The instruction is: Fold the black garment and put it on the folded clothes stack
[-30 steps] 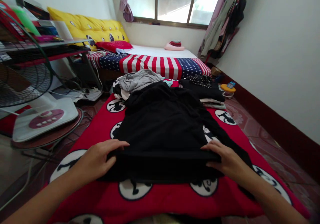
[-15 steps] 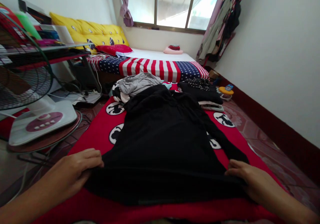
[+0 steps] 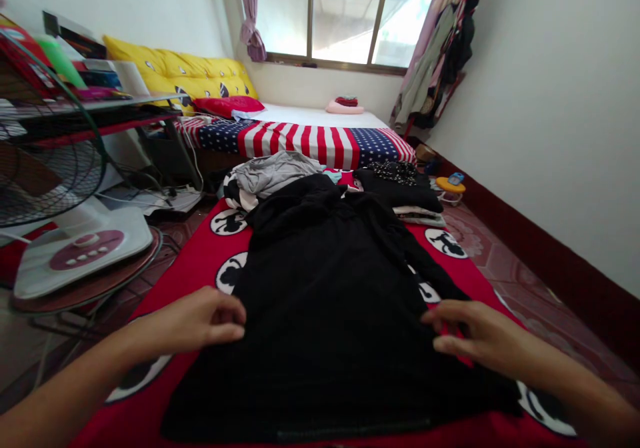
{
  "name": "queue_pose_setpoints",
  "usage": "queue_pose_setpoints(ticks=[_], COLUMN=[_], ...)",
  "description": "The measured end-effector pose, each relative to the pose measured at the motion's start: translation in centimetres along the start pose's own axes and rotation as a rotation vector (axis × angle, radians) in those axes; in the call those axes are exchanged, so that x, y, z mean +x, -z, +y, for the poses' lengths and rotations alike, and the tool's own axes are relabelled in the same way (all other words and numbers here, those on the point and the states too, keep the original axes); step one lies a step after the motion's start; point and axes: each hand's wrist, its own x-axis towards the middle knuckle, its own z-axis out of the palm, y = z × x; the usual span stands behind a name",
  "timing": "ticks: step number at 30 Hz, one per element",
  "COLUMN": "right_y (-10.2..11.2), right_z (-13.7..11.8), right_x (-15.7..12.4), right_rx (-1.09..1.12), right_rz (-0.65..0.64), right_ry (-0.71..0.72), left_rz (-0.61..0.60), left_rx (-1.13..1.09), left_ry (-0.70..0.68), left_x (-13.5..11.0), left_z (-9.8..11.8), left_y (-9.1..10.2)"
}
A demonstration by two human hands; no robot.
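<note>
Cloth in black — a shirt [image 3: 335,301] by the look of it — lies spread over a red blanket [image 3: 200,248] in the head view, directly between the two hands. Its long axis runs near to far: the wide hem is at the near edge of the scene, closer to the wearer than either hand, and the narrower, rumpled end is at the far side. A sleeve [image 3: 435,268] trails down the right side towards the right hand.

The left hand [image 3: 200,321] is at the shirt's left edge, fingers curled, with a narrow gap between thumb and forefinger. The right hand [image 3: 480,335] is at the right edge, thumb and forefinger further apart, the sleeve close by. No cloth shows pinched in either hand; whether the fingertips touch the shirt I cannot tell. Both hands are about level along its length, thumbs turned inward, and neither is clearly nearer its middle.

Past the far end, a loose grey garment [image 3: 277,171] sits in a heap on the left, while a folded black stack [image 3: 400,191] sits on the right, with paler folds beneath. Further off is a bed [image 3: 310,141] with a striped cover; a fan [image 3: 85,248] is on a stool at left.
</note>
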Motion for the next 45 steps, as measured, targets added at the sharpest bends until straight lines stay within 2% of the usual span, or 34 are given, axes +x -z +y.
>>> queue_pose_setpoints(ticks=[1,3,4,5,7,10,12,17,19,22,25,28,30,31,33,34,36,39,42,45], right_y=[-0.2,-1.3,-2.1,-3.1,-5.3,-8.0,-8.9,-8.7,-8.6,-8.6,-8.5,-9.0,-9.9,-10.5,-11.5,-11.8,-11.8,-10.6,-9.4,-9.0], right_z=[-0.6,-2.0,-2.8,-3.6,-5.1,-5.3,-3.6,3.2,4.5,4.7,2.9,-1.1,-4.2,-5.5,-7.0,-6.9,-5.5,-1.8,1.0,2.2], right_x=[1.8,5.6,7.6,9.4,12.7,16.2,17.4,18.0,17.7,17.5,17.6,18.3,19.1,19.6,20.8,21.4,22.4,23.3,23.0,21.5], right_rx=[0.125,0.396,0.510,0.606,0.716,0.575,0.342,-0.291,-0.431,-0.497,-0.499,-0.436,-0.358,-0.317,-0.273,-0.278,-0.329,-0.417,-0.469,-0.511], right_rz=[-0.011,-0.045,-0.017,0.017,0.088,0.171,0.200,0.248,0.249,0.240,0.230,0.260,0.278,0.248,0.145,0.105,0.097,0.147,0.158,0.173], right_ry=[-0.021,-0.072,-0.093,-0.091,-0.032,0.131,0.149,-0.090,-0.101,-0.104,-0.144,-0.154,-0.016,0.077,0.200,0.200,0.102,-0.053,-0.096,-0.103], left_rz=[-0.039,0.009,0.035,0.082,0.283,0.430,0.450,0.533,0.566,0.581,0.582,0.569,0.518,0.477,0.402,0.387,0.395,0.401,0.379,0.395], left_rx=[-0.136,-0.358,-0.406,-0.398,-0.214,-0.053,0.013,0.169,0.267,0.466,0.530,0.511,0.495,0.489,0.481,0.484,0.494,0.511,0.524,0.559], left_ry=[0.002,-0.015,-0.061,-0.123,-0.231,-0.253,-0.216,-0.068,-0.043,-0.051,-0.048,-0.065,-0.156,-0.217,-0.304,-0.309,-0.257,-0.184,-0.182,-0.197], left_x=[1.8,5.8,7.9,9.9,13.5,17.6,19.1,20.0,19.9,19.6,19.0,18.8,19.3,19.7,20.6,21.1,21.9,22.3,21.5,19.7], left_z=[0.6,2.1,2.8,3.5,4.4,4.1,2.5,-2.9,-4.1,-4.4,-2.6,1.1,3.8,4.8,5.7,5.5,4.3,1.6,-0.4,-1.5], left_y=[0.3,0.5,0.3,-0.1,-1.3,-2.8,-2.9,-1.7,-1.5,-1.4,-1.7,-3.0,-4.4,-5.1,-6.1,-6.2,-5.7,-4.0,-2.8,-2.9])
